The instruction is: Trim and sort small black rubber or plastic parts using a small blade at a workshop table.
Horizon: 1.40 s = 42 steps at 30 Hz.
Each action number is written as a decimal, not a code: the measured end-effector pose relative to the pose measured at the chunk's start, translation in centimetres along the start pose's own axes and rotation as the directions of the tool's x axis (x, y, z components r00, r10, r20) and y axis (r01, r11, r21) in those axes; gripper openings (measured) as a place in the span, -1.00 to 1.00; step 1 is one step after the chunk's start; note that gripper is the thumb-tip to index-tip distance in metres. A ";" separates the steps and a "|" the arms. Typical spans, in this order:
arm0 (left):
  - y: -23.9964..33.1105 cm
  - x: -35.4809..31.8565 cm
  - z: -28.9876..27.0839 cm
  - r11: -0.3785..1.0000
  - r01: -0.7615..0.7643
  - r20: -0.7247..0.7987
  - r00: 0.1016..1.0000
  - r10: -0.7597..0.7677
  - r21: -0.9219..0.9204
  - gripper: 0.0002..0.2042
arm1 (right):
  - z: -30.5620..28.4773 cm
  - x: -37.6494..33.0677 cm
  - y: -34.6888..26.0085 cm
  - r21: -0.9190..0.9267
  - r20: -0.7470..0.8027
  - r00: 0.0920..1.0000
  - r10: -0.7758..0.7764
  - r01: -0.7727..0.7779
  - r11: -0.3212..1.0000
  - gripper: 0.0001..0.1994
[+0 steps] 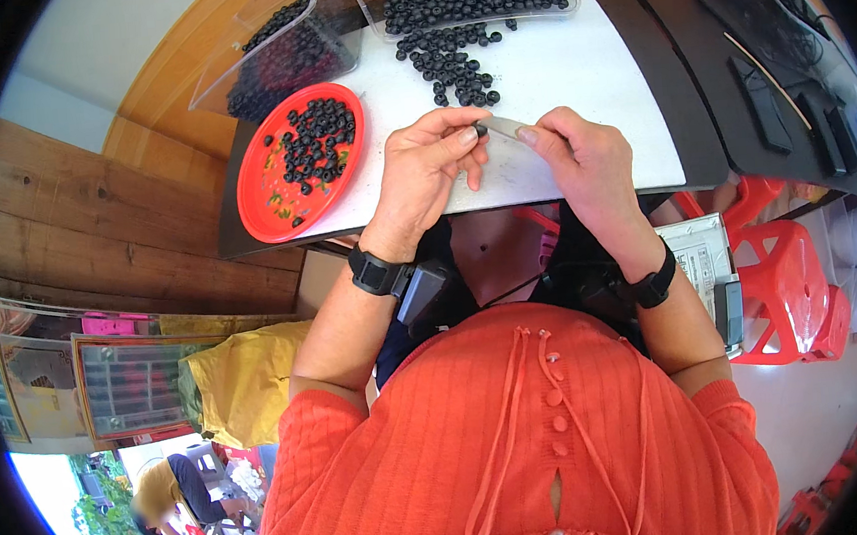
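Observation:
My left hand pinches a small round black part between thumb and fingertips, above the near edge of a white work surface. In my right hand is a slim, light-coloured blade, gripped between thumb and bent fingers. Its tip reaches the black part; whether it cuts in cannot be made out. Just beyond both hands lies a loose heap of similar black parts, some showing a hole in the middle. A red oval tray left of my left hand holds more of them.
Two clear plastic bins stand at the back, a left bin and a middle bin, both filled with black parts. A phone-like dark slab and a thin stick lie on the dark table at right. Red stools stand below.

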<state>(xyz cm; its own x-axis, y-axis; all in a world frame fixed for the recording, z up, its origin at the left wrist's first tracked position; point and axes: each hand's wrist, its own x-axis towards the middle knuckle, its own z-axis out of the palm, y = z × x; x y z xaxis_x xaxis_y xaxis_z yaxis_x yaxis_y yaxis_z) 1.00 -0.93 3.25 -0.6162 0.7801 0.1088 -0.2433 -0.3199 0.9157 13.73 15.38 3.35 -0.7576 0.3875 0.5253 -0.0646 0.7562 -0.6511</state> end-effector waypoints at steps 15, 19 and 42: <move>-0.7 -0.1 0.4 0.997 -0.061 0.042 0.997 0.063 -0.051 -0.70 | -0.2 -0.1 0.5 0.034 -0.015 0.999 0.028 -0.027 0.999 -0.79; -0.9 -0.1 0.1 0.996 -0.070 0.060 0.996 0.073 -0.054 -0.71 | -0.2 -0.1 0.4 0.015 0.003 0.999 0.034 -0.034 0.999 -0.79; -1.2 -0.3 0.7 0.994 -0.102 0.005 0.995 0.102 -0.046 -0.73 | 0.1 -0.1 0.8 -0.014 0.009 1.000 0.000 0.000 1.000 -0.75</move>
<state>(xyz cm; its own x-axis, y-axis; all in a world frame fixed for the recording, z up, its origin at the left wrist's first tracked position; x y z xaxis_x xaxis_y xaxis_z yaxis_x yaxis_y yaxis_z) 1.98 -0.38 2.36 -0.6338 0.7462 0.2037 -0.2135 -0.4218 0.8812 13.68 15.89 2.75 -0.7635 0.3830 0.5200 -0.0552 0.7635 -0.6434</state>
